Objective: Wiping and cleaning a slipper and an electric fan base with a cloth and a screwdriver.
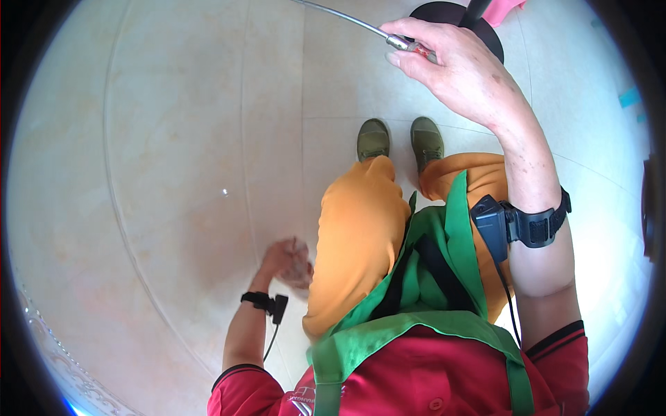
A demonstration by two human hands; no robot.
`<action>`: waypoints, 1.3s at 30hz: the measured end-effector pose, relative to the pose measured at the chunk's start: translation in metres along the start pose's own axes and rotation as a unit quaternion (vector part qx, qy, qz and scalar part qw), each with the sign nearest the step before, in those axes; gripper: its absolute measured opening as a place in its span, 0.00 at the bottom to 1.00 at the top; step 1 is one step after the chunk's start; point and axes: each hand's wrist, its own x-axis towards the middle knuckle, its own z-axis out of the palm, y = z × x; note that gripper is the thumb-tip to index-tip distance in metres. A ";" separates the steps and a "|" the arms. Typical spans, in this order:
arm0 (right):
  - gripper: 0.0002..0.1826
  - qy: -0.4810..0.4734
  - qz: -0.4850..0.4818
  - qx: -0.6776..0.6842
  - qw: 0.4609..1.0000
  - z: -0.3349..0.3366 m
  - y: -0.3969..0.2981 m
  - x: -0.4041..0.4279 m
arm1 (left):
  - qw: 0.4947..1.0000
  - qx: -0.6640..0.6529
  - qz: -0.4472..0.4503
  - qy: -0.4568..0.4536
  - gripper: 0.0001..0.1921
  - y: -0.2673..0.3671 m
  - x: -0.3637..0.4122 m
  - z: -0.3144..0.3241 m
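My right hand (447,62) is at the upper right, its thumb and fingers closed around the handle (420,50) of a tool with a long thin metal shaft (348,16). The shaft runs up and left out of view, so its tip is hidden. Low on the left, beside my thigh in orange trousers (359,223), is my left hand (283,257), blurred. It holds a crumpled, pale and reddish thing (299,273), whose kind I cannot tell.
A black round base (442,13) with a black pole (474,13) stands beyond my right hand, near pink fabric (504,10). My olive shoes (373,138) are on the tiled floor (182,156). Ornate pale trim (67,364) curves along the lower left; a dark object (649,208) is at the right edge.
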 end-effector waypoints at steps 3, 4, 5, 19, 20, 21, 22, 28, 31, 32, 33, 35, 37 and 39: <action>0.20 -0.006 0.012 0.029 0.999 0.001 0.002 0.000 | 0.971 -0.111 0.066 0.203 0.20 0.090 0.017 -0.084; 0.20 -0.010 0.008 0.033 0.999 0.000 -0.003 0.001 | 0.944 -0.059 0.126 0.301 0.19 0.098 0.035 -0.116; 0.20 -0.021 0.031 0.034 0.999 -0.003 -0.003 0.000 | 0.895 0.047 0.209 0.391 0.21 0.136 0.047 -0.150; 0.14 -0.050 0.091 -0.009 0.995 -0.024 -0.050 -0.002 | 0.643 0.542 0.302 0.449 0.12 0.164 0.202 -0.224; 0.14 -0.063 0.074 -0.002 0.995 -0.026 -0.048 -0.002 | 0.649 0.546 0.299 0.438 0.12 0.145 0.205 -0.192; 0.13 -0.074 0.058 0.006 0.996 -0.027 -0.047 -0.002 | 0.652 0.551 0.299 0.427 0.11 0.122 0.203 -0.155; 0.13 -0.070 0.057 0.007 0.996 -0.030 -0.049 0.000 | 0.717 0.534 0.263 0.362 0.12 0.092 0.202 -0.119; 0.20 -0.088 0.063 0.079 0.991 0.005 -0.013 0.002 | 0.887 0.365 0.213 0.186 0.18 -0.116 0.110 0.094; 0.21 -0.067 0.046 -0.001 0.997 0.010 0.024 -0.006 | 0.935 0.338 0.041 -0.102 0.36 -0.098 0.048 0.151; 0.21 -0.060 0.048 -0.040 0.996 0.007 0.030 -0.008 | 0.891 0.446 0.057 -0.070 0.37 -0.076 -0.002 0.143; 0.21 -0.053 0.056 -0.078 0.994 0.001 0.036 -0.012 | 0.824 0.536 0.057 -0.174 0.32 0.009 -0.048 0.094; 0.21 -0.062 0.025 -0.025 0.997 0.004 -0.005 0.008 | 0.935 0.261 -0.008 -0.240 0.24 -0.219 -0.096 0.186; 0.22 -0.079 0.034 -0.051 0.995 0.004 -0.002 0.003 | 0.940 0.239 0.017 -0.243 0.22 -0.172 -0.121 0.164; 0.22 -0.078 0.035 -0.042 0.995 0.001 -0.003 0.002 | 0.947 0.224 0.012 -0.232 0.19 -0.098 -0.107 0.115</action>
